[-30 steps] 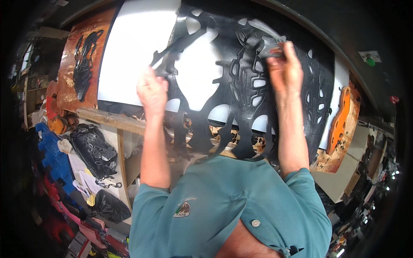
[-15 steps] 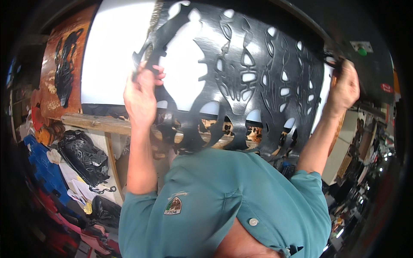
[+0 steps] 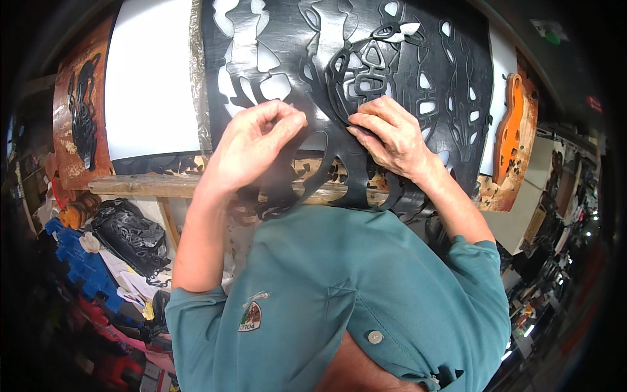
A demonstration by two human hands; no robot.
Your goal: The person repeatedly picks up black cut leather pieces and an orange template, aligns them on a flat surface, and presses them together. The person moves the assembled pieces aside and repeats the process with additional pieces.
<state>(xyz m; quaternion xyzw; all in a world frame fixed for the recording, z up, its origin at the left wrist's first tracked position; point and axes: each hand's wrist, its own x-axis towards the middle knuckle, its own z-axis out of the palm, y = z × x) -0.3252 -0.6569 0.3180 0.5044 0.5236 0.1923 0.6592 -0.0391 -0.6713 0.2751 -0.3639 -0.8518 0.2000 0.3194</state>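
Observation:
A large black sheet (image 3: pixel 405 98) with rows of openwork cut-outs lies across the bench in front of me. My right hand (image 3: pixel 395 140) pinches the lower end of a loose black openwork piece (image 3: pixel 336 81), which rests over the sheet's middle. To its left, my left hand (image 3: pixel 251 144) is closed, thumb against fingertips, just above the sheet. What it grips, if anything, is too small or hidden to tell. The sheet's lower strips hang over the bench edge against my shirt.
A white board (image 3: pixel 153 78) lies at left, with another black openwork piece (image 3: pixel 83 111) on a worn brown board beyond it. An orange openwork piece (image 3: pixel 508 130) lies at right. A wooden rail (image 3: pixel 144 185) runs along the near edge. Black bags (image 3: pixel 130 232) sit lower left.
My right hand has come from the sheet's right edge to its middle. My left hand has moved right and let go of the raised left strip. The loose openwork piece now lies over the middle.

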